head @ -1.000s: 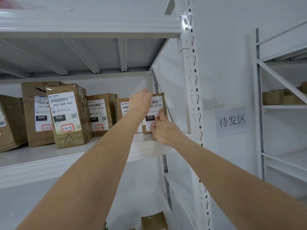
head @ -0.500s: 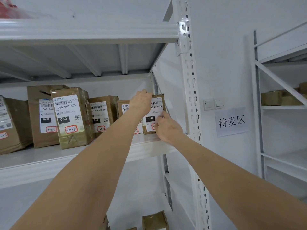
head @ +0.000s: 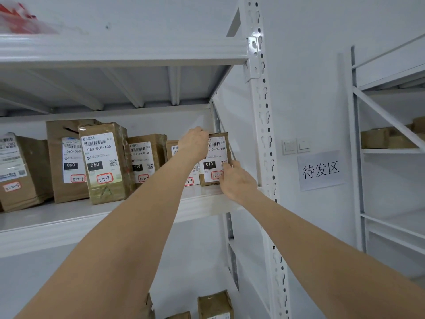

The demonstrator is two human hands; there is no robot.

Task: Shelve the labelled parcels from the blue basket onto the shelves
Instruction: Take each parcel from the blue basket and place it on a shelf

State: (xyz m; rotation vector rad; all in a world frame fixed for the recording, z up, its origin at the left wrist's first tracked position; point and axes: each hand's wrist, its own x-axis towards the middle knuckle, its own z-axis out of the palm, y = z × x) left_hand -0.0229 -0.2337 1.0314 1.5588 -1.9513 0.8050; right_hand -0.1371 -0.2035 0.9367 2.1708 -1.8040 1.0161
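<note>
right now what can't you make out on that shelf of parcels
Head view only:
- rightmost parcel: red-circled number's end covered by the right hand.
- next parcel: label mostly behind the left hand and forearm.
- far-left parcel: cut off by the frame edge.
- red item on the top shelf: blurred.

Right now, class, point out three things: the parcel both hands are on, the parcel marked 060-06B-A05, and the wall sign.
Held parcel (head: 215, 157), head view, on its white label.
060-06B-A05 parcel (head: 101, 155), head view, on its label.
Wall sign (head: 320, 170), head view, on its printed characters.
</note>
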